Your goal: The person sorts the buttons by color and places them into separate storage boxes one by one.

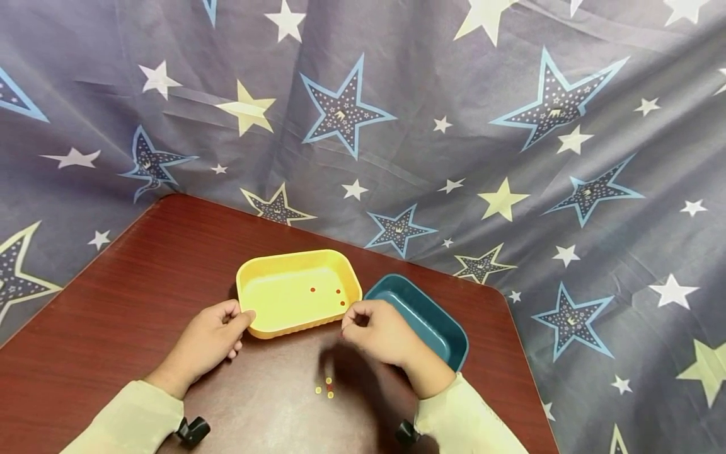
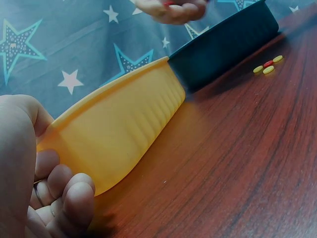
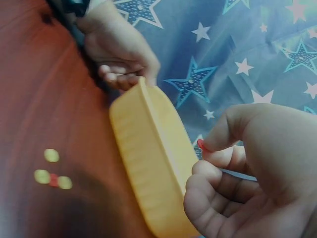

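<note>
My left hand [image 1: 207, 337] grips the near left corner of a yellow tray [image 1: 295, 325], thumb over the rim and fingers outside the wall. Several small red discs lie on the tray's floor toward its right end, one of them a red disc [image 1: 312, 290]. Over the tray's near right corner, my right hand [image 1: 382, 334] pinches another small red disc [image 3: 200, 144] between thumb and forefinger. On the table in front of the tray sits a little group of pieces: yellow discs [image 1: 318, 390] around one red disc [image 3: 53, 180].
A dark teal tray [image 1: 456, 328] stands right against the yellow one, partly behind my right forearm. The reddish-brown wooden table [image 1: 170, 252] ends at a star-patterned grey curtain [image 1: 397, 176] along the back and sides.
</note>
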A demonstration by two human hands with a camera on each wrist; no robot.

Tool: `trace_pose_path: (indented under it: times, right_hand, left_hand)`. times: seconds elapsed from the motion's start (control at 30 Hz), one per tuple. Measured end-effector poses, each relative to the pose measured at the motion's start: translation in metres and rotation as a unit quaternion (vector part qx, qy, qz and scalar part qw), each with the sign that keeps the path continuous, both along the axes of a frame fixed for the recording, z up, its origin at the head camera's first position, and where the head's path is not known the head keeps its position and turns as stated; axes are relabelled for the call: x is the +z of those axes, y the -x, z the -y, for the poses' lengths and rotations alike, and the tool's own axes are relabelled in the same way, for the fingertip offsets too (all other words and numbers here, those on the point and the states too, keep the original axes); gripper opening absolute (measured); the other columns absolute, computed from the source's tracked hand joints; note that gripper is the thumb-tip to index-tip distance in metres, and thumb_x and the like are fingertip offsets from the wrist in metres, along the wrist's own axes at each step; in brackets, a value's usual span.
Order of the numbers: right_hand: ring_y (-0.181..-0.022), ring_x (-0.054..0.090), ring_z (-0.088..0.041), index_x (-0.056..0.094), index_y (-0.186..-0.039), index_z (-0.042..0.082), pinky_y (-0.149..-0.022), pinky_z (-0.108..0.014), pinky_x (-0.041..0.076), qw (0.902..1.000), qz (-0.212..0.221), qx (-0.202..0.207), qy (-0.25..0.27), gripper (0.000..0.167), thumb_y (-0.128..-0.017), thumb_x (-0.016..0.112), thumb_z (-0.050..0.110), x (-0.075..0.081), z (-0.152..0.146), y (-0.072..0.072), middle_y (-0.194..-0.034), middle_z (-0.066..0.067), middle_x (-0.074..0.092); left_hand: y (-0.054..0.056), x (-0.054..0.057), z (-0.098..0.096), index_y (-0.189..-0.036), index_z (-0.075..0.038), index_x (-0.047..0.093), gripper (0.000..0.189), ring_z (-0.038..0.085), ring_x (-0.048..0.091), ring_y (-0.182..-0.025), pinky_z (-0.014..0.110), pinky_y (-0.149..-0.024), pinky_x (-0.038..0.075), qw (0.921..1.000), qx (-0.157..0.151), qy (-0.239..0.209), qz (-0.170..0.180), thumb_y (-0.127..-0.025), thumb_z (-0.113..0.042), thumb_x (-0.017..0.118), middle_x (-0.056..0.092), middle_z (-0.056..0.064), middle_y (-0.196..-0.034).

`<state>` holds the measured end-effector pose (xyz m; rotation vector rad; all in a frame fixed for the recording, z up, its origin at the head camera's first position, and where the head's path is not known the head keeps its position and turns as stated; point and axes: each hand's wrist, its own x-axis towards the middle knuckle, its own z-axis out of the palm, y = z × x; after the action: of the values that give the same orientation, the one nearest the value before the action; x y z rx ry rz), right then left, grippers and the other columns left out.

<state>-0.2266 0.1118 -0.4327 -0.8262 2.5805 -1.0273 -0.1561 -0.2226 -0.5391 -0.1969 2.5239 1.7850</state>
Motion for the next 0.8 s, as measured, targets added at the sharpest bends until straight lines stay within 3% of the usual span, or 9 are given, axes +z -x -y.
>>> trace_pose_path:
  times: [0.17, 0.27, 0.47, 0.67, 0.8]
  right_hand:
    - [-0.062, 0.065, -0.013, 0.077, -0.086, 0.018, -0.062, -0.026, 0.057, 0.998, 0.05, -0.025, 0.03, 0.014, -0.099, 0.074, 0.014, 0.017, 0.007, 0.015, -0.074, -0.005, 0.072]
    - [-0.067, 0.069, -0.02, 0.078, -0.09, 0.013, -0.065, -0.031, 0.063, 0.9956, 0.077, -0.037, 0.039, 0.013, -0.102, 0.073, 0.014, 0.023, 0.011, 0.023, -0.077, -0.015, 0.072]
    - [-0.077, 0.07, -0.031, 0.079, -0.094, 0.01, -0.072, -0.04, 0.068, 0.9931, 0.097, -0.04, 0.052, 0.014, -0.103, 0.069, 0.015, 0.027, 0.021, 0.042, -0.08, -0.023, 0.069]
    - [-0.074, 0.067, -0.028, 0.077, -0.091, 0.007, -0.077, -0.047, 0.068, 0.9868, 0.126, -0.067, 0.076, 0.015, -0.1, 0.067, 0.014, 0.023, 0.031, 0.06, -0.078, -0.011, 0.071]
    - [-0.071, 0.063, -0.02, 0.075, -0.089, 0.007, -0.071, -0.037, 0.064, 0.9801, 0.147, -0.095, 0.093, 0.014, -0.099, 0.069, 0.014, 0.019, 0.039, 0.073, -0.076, -0.007, 0.068]
  left_hand:
    - [0.0, 0.0, 0.0, -0.093, -0.01, 0.055, 0.044, 0.023, 0.069, -0.06, 0.034, -0.056, 0.059, 1.0, -0.002, 0.002, 0.0, -0.114, -0.047, 0.066, 0.068, 0.007, -0.071]
    - [0.0, -0.001, 0.0, -0.092, -0.01, 0.055, 0.044, 0.023, 0.069, -0.06, 0.034, -0.056, 0.058, 1.0, -0.004, 0.005, -0.004, -0.114, -0.047, 0.066, 0.068, 0.007, -0.07]
    - [0.0, -0.001, 0.0, -0.092, -0.01, 0.055, 0.044, 0.022, 0.068, -0.059, 0.033, -0.055, 0.057, 1.0, -0.002, 0.002, -0.004, -0.113, -0.047, 0.067, 0.068, 0.006, -0.069]
    - [0.001, -0.001, 0.0, -0.092, -0.01, 0.056, 0.045, 0.022, 0.068, -0.059, 0.033, -0.054, 0.056, 1.0, -0.003, 0.003, -0.007, -0.113, -0.048, 0.067, 0.068, 0.006, -0.069]
    - [0.001, 0.0, 0.001, -0.091, -0.01, 0.056, 0.044, 0.022, 0.068, -0.058, 0.033, -0.054, 0.056, 1.0, -0.001, 0.006, -0.007, -0.113, -0.047, 0.067, 0.068, 0.007, -0.069]
